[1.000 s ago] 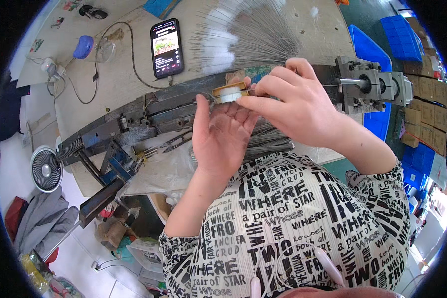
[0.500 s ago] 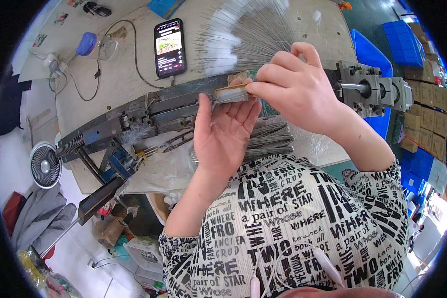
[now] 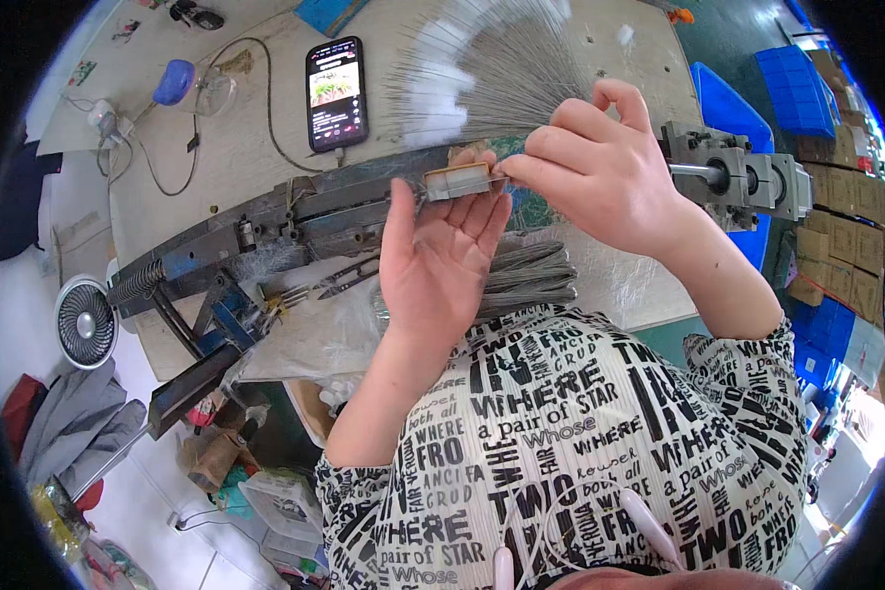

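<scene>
My left hand (image 3: pixel 433 261) lies palm up with its fingers stretched out beneath a small pale block (image 3: pixel 458 183) with an orange-brown upper edge. Its fingertips show beyond the block, and the thumb stands apart on the left. My right hand (image 3: pixel 600 172) is closed in a pinch at the block's right end, on what looks like a thin wire (image 3: pixel 499 178). The block sits in line with a long dark metal bar fixture (image 3: pixel 334 205). Past the hands, many thin grey wires (image 3: pixel 501 84) fan out over the table. A bundle of similar wires (image 3: pixel 531 275) lies close to my body.
A lit phone (image 3: pixel 336 95) on a cable lies at the far left, near a blue-capped jar (image 3: pixel 174 85). A metal clamp mechanism (image 3: pixel 737 175) stands right, beside a blue bin (image 3: pixel 723 103). Pliers (image 3: pixel 349 278), a lever arm (image 3: pixel 197 393) and a fan (image 3: pixel 87 323) are at left.
My right hand has shifted slightly right, away from the block's end, leaving a small gap with the thin wire showing. My left hand has barely moved.
</scene>
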Demonstrator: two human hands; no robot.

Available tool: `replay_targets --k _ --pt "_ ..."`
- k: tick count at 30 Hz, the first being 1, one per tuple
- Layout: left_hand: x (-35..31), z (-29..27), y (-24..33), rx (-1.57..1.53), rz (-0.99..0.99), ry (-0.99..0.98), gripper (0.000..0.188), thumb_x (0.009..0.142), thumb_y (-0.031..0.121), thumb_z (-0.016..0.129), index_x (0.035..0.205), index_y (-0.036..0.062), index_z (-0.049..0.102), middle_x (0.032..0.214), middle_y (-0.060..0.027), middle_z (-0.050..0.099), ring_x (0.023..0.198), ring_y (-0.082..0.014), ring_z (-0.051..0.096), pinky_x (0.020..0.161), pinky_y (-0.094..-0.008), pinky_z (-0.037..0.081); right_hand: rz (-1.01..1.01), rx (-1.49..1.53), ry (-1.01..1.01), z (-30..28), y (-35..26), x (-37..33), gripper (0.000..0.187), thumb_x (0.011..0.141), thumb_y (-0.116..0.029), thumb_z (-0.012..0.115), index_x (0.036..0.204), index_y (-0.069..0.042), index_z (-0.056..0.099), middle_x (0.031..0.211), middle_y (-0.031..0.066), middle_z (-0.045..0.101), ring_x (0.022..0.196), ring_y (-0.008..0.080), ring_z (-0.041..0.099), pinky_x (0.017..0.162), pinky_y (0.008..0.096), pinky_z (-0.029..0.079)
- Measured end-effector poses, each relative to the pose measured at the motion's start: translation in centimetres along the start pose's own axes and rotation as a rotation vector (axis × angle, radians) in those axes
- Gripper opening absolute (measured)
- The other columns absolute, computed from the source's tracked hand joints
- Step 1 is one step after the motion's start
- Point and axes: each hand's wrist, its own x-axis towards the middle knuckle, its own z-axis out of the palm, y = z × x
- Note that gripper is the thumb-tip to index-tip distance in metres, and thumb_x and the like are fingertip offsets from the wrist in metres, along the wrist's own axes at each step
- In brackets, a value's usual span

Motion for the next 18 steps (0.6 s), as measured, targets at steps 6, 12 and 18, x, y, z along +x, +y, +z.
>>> replay_targets --k 6,12,18 --pt "-0.1 0.7 0.1 0.013 -0.009 -0.007 0.067 0.100 0.052 0.037 0.138 -0.0036 0.039 0.139 -0.0139 0.047 0.129 -0.0234 0.044 0.113 -0.0379 0.032 0.078 0.099 0.090 0.7 -0.2 -0.5 0.021 0.072 -0.016 0.069 0.092 -0.014 0.064 0.082 -0.0040 0.058 0.084 0.0149 0.057 0.091 0.0396 0.037" --pt "-0.5 1.6 0.3 0.039 -0.045 0.003 0.070 0.100 0.054 0.036 0.140 -0.0037 0.035 0.141 -0.0148 0.042 0.135 -0.0243 0.037 0.114 -0.0377 0.027 0.148 0.037 -0.132 0.8 -0.3 -1.7 0.019 0.072 -0.013 0.070 0.090 -0.013 0.063 0.094 -0.0016 0.061 0.095 0.0161 0.058 0.092 0.0410 0.037" --pt "-0.3 0.9 0.2 0.061 -0.069 0.005 0.068 0.101 0.053 0.036 0.140 -0.0029 0.033 0.141 -0.0149 0.042 0.134 -0.0243 0.038 0.114 -0.0382 0.028 0.237 0.156 0.070 -1.0 -1.0 -2.9 0.025 0.072 -0.012 0.070 0.096 -0.013 0.068 0.101 0.0017 0.061 0.098 0.0205 0.057 0.094 0.0439 0.037"
